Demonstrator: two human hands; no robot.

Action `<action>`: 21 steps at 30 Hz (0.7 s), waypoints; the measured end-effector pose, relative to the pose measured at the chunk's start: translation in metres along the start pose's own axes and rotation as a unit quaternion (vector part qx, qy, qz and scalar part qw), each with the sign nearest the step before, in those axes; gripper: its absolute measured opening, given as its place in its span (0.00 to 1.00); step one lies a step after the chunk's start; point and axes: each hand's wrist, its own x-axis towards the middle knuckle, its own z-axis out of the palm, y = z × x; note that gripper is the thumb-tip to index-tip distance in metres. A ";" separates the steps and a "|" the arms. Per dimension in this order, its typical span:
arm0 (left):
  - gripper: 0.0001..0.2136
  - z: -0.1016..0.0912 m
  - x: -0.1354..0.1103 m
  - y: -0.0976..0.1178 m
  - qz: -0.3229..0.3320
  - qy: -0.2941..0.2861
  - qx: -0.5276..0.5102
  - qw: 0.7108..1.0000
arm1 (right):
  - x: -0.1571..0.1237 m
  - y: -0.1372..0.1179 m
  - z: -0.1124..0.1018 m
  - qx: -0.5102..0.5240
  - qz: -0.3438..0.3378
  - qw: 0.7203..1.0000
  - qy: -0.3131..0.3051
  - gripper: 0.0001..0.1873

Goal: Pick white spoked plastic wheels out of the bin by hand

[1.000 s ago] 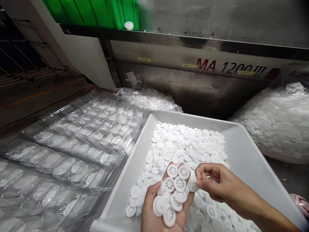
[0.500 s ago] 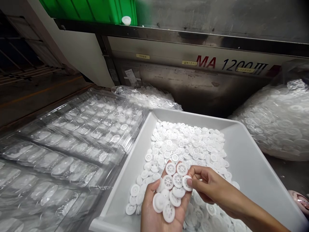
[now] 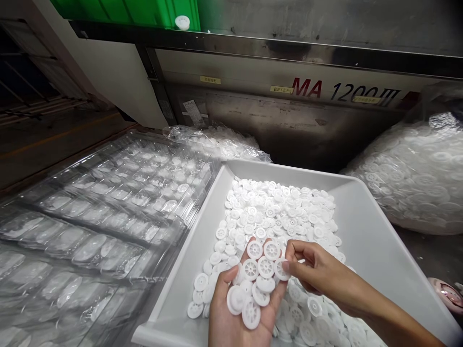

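Observation:
My left hand (image 3: 231, 323) is palm up with its fingers curled around a heap of small white plastic wheels (image 3: 265, 266). Most of them show spoked faces; a few lie tilted or on their sides. At the right edge of this heap, the thumb and forefinger of my right hand (image 3: 311, 270) pinch one spoked wheel (image 3: 280, 269). Both hands are above a light grey plastic bin (image 3: 376, 246), over a loose layer of the same wheels (image 3: 267, 207). The fingers of my left hand are partly hidden beneath the heap.
Clear plastic trays (image 3: 90, 212) filled with white wheels lie left of the bin. A clear bag of wheels (image 3: 427, 173) stands at right, another bag (image 3: 224, 142) behind. A machine panel (image 3: 275, 115) rises beyond, with a green crate (image 3: 126, 12) and a single wheel (image 3: 182, 22) on its ledge.
The view has shifted slightly. My right hand still pinches the wheel at the heap's edge, its knuckles a little higher and farther right. The heap in my left hand looks the same.

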 end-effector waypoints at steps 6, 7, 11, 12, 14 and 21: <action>0.27 -0.005 0.000 -0.001 -0.003 -0.012 -0.007 1.000 | 0.001 -0.001 -0.003 -0.020 -0.001 1.000 -0.010 0.13; 0.26 -0.006 0.000 0.000 -0.007 -0.016 -0.005 1.000 | 0.002 -0.001 -0.004 -0.023 0.000 1.000 -0.012 0.14; 0.23 -0.010 0.005 -0.001 -0.018 -0.028 0.009 0.999 | 0.001 0.000 -0.007 -0.040 -0.002 0.999 -0.013 0.17; 0.22 -0.011 0.005 -0.001 -0.017 -0.032 0.012 0.999 | 0.001 0.000 -0.007 -0.047 -0.004 0.999 -0.011 0.17; 0.21 -0.012 0.006 -0.001 -0.015 -0.036 0.015 0.999 | 0.001 0.000 -0.007 -0.065 -0.007 0.998 -0.006 0.17; 0.27 -0.007 0.000 0.001 -0.042 -0.019 0.001 0.999 | -0.003 -0.001 -0.010 -0.200 -0.058 0.974 0.086 0.14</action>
